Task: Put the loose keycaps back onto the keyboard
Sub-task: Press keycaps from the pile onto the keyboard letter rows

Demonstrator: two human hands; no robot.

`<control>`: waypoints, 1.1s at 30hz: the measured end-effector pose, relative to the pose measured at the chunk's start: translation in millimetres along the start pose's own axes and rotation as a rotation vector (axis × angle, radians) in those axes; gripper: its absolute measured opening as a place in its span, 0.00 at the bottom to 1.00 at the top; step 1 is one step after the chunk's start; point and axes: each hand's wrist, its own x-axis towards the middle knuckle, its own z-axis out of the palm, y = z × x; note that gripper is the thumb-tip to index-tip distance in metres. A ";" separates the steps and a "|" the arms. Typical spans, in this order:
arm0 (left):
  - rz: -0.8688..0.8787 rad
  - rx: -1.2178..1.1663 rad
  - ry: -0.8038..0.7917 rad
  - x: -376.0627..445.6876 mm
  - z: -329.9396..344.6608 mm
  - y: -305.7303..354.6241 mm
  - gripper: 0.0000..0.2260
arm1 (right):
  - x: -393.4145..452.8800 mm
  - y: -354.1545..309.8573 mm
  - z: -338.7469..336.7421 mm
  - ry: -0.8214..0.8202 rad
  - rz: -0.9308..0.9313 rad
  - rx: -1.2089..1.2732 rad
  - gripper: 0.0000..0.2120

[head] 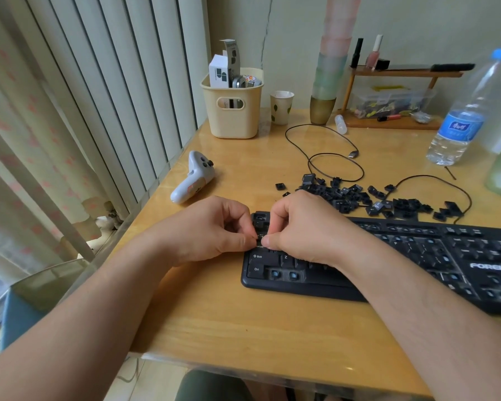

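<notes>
Pinching keycap [260,238], FOREV-marked keyboard [417,256], Shift, Ctrl, Z legible

It was a home desk: nail polish [374,53] on a small shelf upper right, curtain [26,140] at left.

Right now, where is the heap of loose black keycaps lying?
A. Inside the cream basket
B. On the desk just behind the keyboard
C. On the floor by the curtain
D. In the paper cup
B: the loose keycaps lie scattered on the wooden desk along the far edge of the keyboard, while both hands work at its left end.
</notes>
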 end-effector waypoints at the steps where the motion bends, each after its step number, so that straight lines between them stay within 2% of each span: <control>1: -0.005 -0.015 0.001 -0.6 -0.3 0.1 0.05 | -0.1 0.8 -0.2 -0.001 -0.005 0.004 0.12; 7: 0.001 -0.152 0.066 1.3 -0.7 -2.8 0.05 | 0.1 14.6 -9.5 0.055 -0.028 0.143 0.11; 12: 0.005 -0.046 0.080 2.7 1.0 -0.4 0.10 | 2.0 19.3 -8.2 0.111 -0.060 0.173 0.11; 17: 0.021 0.040 0.074 3.3 5.3 0.3 0.10 | 0.1 24.2 -31.3 0.217 -0.094 0.270 0.10; 20: -0.084 0.055 -0.036 5.3 -4.6 12.7 0.08 | -0.8 32.9 -62.2 0.215 -0.093 0.258 0.08; 22: -0.148 0.154 -0.150 9.4 -15.2 26.4 0.07 | 0.5 41.9 -79.5 0.168 -0.082 0.236 0.07; 24: -0.160 0.276 -0.182 18.5 -22.0 41.1 0.04 | 3.8 53.1 -86.6 0.130 -0.065 0.183 0.05; 29: -0.021 0.505 0.110 69.4 -9.7 58.4 0.02 | 10.7 78.7 -72.1 0.201 -0.035 0.080 0.07; 33: 0.031 0.625 0.120 104.9 11.0 50.5 0.11 | 7.1 82.4 -68.4 0.220 -0.061 0.037 0.06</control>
